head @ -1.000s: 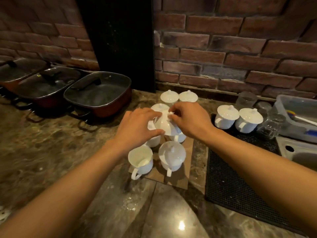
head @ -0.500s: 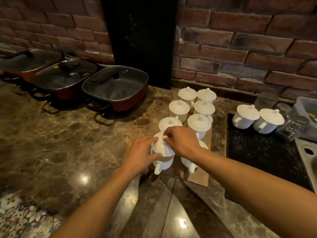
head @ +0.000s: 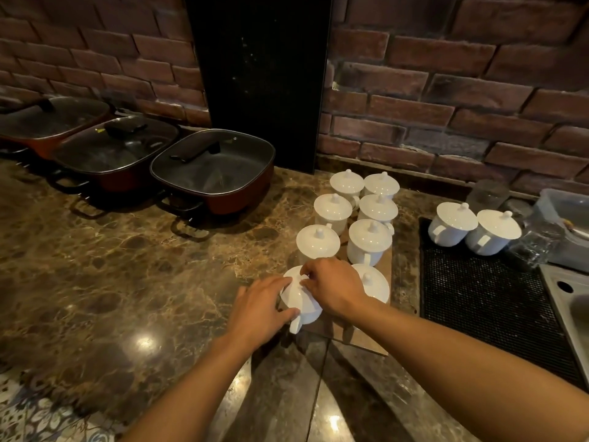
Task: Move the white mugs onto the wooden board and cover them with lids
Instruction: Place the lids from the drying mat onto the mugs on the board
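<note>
Several white lidded mugs stand in two rows on the wooden board [head: 366, 338]. At the board's near left corner sits a white mug [head: 306, 311] with its lid [head: 294, 293] on top. My left hand [head: 259, 306] rests on the lid's left edge and the mug's side. My right hand [head: 334, 287] pinches the lid's knob, which is hidden under my fingers. Beside it on the right is another lidded mug [head: 374, 282]. Two more lidded mugs [head: 452, 223] [head: 492, 231] stand on the black mat [head: 478, 298] to the right.
Three red pans with glass lids [head: 213, 170] line the back left of the marble counter. A black panel [head: 258, 78] leans on the brick wall. A steel sink [head: 570, 301], glasses [head: 487, 194] and a plastic tub [head: 564, 208] are at the right.
Both hands carried the lid from above the middle of the board down to the near left mug, which stood open before. The camera view shifted left and back.
</note>
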The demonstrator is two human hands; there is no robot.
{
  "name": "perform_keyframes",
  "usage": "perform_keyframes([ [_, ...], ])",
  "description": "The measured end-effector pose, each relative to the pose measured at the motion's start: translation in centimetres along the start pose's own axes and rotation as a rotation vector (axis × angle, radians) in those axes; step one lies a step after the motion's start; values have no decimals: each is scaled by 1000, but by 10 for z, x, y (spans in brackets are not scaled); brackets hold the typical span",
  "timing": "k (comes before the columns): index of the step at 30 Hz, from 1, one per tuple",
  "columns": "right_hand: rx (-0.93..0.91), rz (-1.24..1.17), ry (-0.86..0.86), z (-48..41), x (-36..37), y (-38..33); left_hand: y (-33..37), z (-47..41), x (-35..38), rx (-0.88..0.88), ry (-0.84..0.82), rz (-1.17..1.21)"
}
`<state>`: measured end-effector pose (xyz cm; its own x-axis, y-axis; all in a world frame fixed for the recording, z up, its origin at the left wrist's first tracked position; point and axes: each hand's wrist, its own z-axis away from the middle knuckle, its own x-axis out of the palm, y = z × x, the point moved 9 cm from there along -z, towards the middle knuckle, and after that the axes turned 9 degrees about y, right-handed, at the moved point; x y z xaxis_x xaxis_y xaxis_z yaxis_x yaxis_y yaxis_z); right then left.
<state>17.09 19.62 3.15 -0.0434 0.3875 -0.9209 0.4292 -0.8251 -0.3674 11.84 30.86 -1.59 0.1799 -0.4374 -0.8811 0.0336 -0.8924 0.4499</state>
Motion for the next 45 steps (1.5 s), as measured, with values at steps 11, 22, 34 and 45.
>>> perform_keyframes([
  [11,1,-23,21,2,0,1,-1,0,-1,10,25,-2],
  [22,10,-33,14,3,1,2,-2,1,1,7,28,-13],
  [34,66,-60,-27,1,7,5,2,0,1,14,26,-28],
  [45,60,-95,-34,1,7,2,2,-8,1,-20,38,-13],
])
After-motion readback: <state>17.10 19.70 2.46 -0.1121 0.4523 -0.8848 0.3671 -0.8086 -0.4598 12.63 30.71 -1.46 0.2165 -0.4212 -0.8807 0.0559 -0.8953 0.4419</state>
